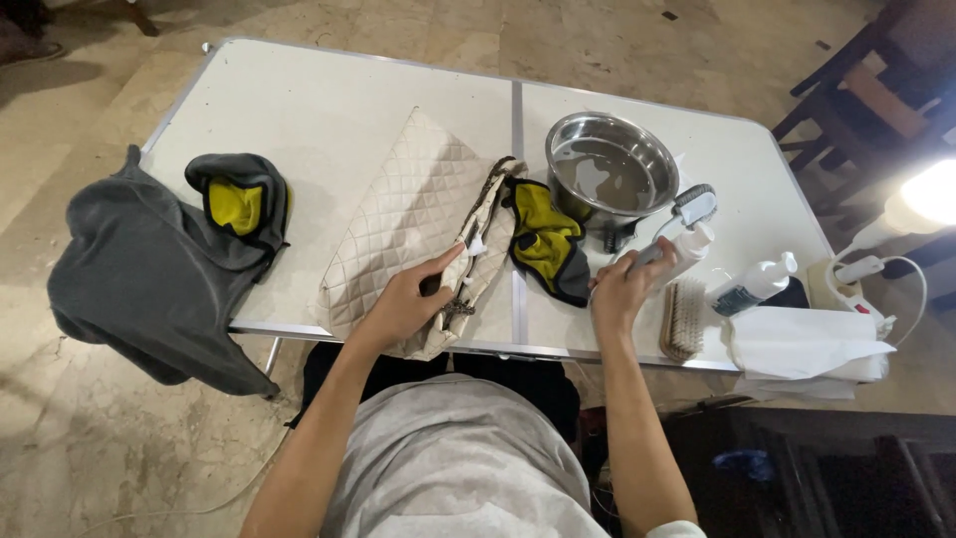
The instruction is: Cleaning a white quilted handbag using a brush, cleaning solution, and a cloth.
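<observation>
My left hand (pixel 406 302) rests flat on a beige quilted garment (pixel 408 214) spread on the white folding table (pixel 329 100), pressing near its open patterned edge. My right hand (pixel 625 289) is closed around the handle of a small grey brush-like tool (pixel 685 211), its head raised just beside a steel bowl (pixel 609 171) holding water. A yellow and grey cloth (pixel 550 244) lies between the garment and the bowl.
A wooden scrub brush (pixel 683 319), a white bottle (pixel 757 284) and folded white paper (pixel 802 344) lie at the right. A grey garment (pixel 139 279) hangs off the left edge beside another yellow-grey cloth (pixel 239 204). A lamp (pixel 926 199) and dark chairs (pixel 876 90) stand at right.
</observation>
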